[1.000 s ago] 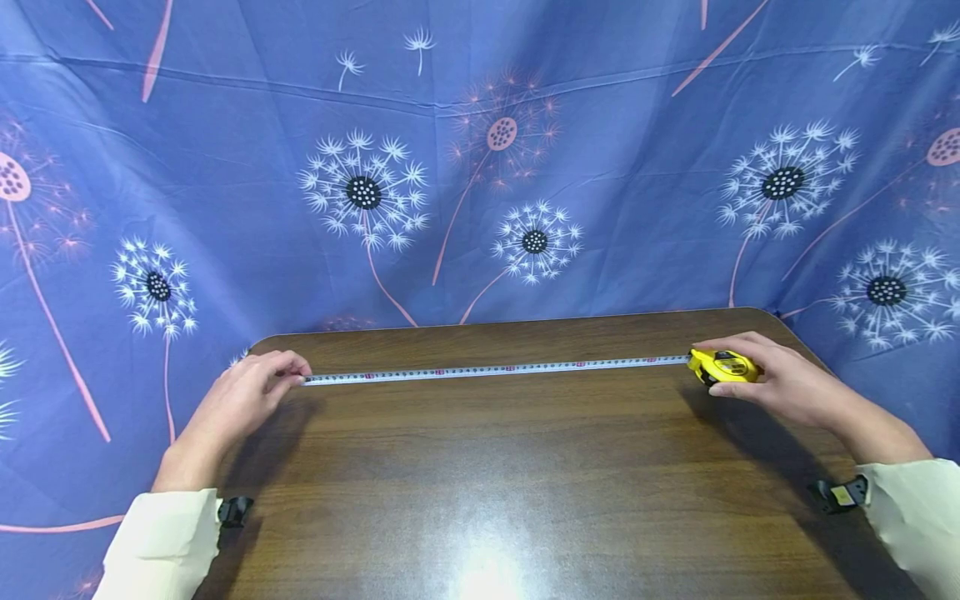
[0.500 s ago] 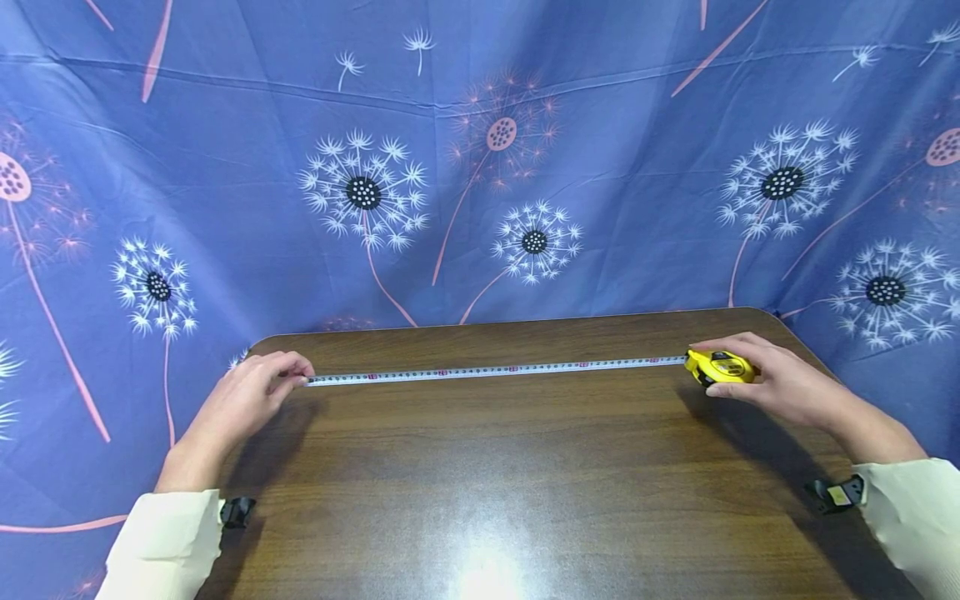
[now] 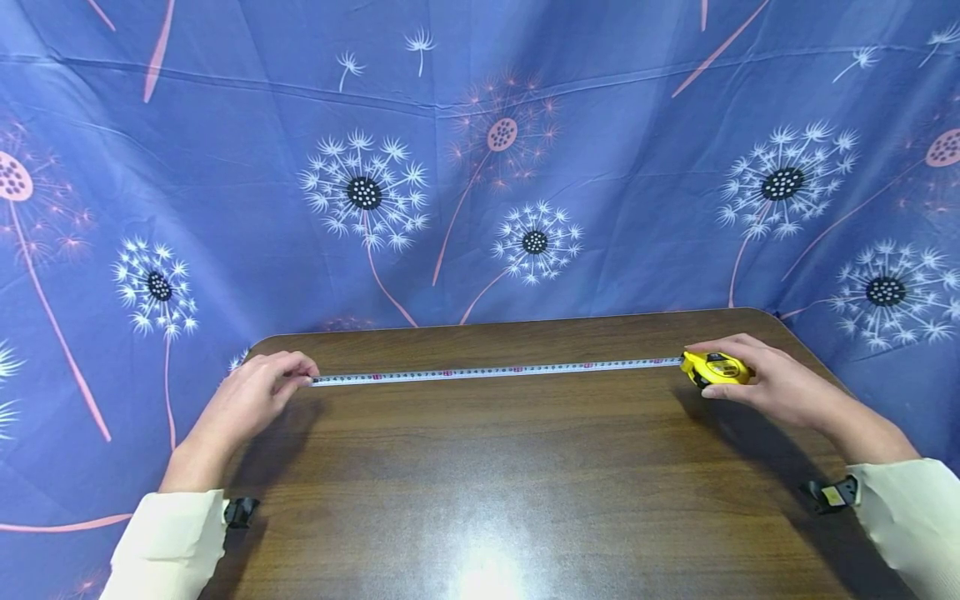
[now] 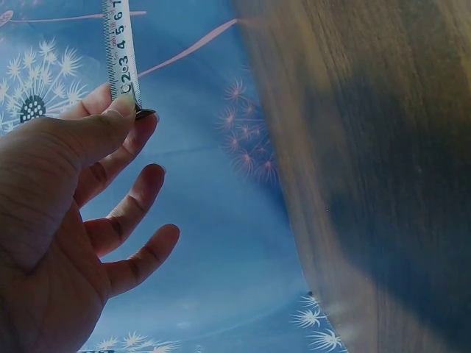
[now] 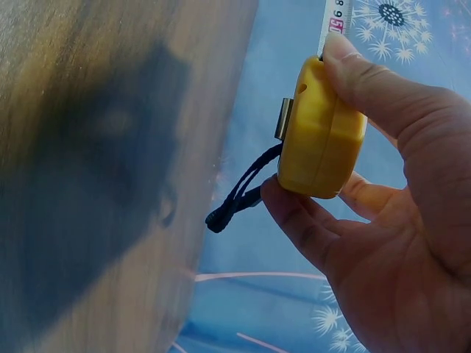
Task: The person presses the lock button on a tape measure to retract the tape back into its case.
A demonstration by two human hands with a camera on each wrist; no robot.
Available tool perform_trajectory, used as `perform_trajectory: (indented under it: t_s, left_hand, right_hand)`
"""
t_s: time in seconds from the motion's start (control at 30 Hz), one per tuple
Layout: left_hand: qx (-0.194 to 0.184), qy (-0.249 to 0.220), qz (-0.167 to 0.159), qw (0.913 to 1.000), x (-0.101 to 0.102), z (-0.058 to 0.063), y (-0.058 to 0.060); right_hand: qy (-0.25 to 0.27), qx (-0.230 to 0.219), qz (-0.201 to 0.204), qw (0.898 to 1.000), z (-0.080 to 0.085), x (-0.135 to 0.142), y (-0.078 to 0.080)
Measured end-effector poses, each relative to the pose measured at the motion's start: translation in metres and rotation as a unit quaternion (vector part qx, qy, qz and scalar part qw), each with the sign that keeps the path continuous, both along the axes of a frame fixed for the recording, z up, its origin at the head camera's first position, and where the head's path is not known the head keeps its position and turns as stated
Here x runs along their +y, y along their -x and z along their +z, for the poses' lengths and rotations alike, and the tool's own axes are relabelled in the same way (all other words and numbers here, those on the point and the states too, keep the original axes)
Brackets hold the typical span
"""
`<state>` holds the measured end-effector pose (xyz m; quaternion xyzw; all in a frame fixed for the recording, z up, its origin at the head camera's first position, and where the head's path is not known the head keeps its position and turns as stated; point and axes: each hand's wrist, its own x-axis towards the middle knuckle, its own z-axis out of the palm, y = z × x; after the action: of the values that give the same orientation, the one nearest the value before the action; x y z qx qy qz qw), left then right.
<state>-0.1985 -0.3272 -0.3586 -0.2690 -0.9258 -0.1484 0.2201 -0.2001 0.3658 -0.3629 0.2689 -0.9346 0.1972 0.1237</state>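
Observation:
A yellow tape measure [image 3: 716,368] is held in my right hand [image 3: 780,379], the thumb and fingers curled round its case. Its white blade [image 3: 487,372] runs straight across to my left hand [image 3: 258,392], above the wooden table. In the left wrist view, thumb and index finger pinch the blade [image 4: 124,66] near its low numbers, by the dark end hook [image 4: 146,114]; the other fingers are spread. The right wrist view has the yellow case [image 5: 320,136] with a metal clip [image 5: 283,118] and a black wrist strap [image 5: 246,184]. A red 50 mark shows beside the right thumb.
The brown wooden table [image 3: 480,467] lies beneath both hands, their shadows falling on it. Behind and to the sides hangs a blue cloth [image 3: 465,167] with dandelion prints. Black straps [image 3: 240,512] circle the wrists by pale sleeves [image 3: 168,537].
Both hands have drifted slightly inward: the left hand a little to the right, the right hand with the tape measure a little to the left. The exposed blade is slightly shorter.

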Motion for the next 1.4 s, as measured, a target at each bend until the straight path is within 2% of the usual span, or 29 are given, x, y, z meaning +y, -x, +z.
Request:
perform_trajectory:
  t_s: [0.3,1.0,1.23,1.4]
  left_hand:
    - [-0.001,0.002,0.003,1.0,0.002,-0.002,0.001]
    - [0.002,0.005,0.005,1.0,0.005,-0.004,0.002]
    - [-0.006,0.004,0.001,1.0,0.006,-0.004,0.003]
    - [-0.008,0.003,0.0,1.0,0.007,-0.004,0.004]
  right_hand:
    - [0.002,-0.009,-0.004,1.0,-0.001,-0.002,0.001]
    - [0.008,0.005,0.015,1.0,-0.006,-0.011,0.004]
    - [0.004,-0.02,0.0,1.0,-0.004,-0.017,0.002]
    - [0.005,-0.02,0.001,1.0,-0.004,-0.021,0.003]
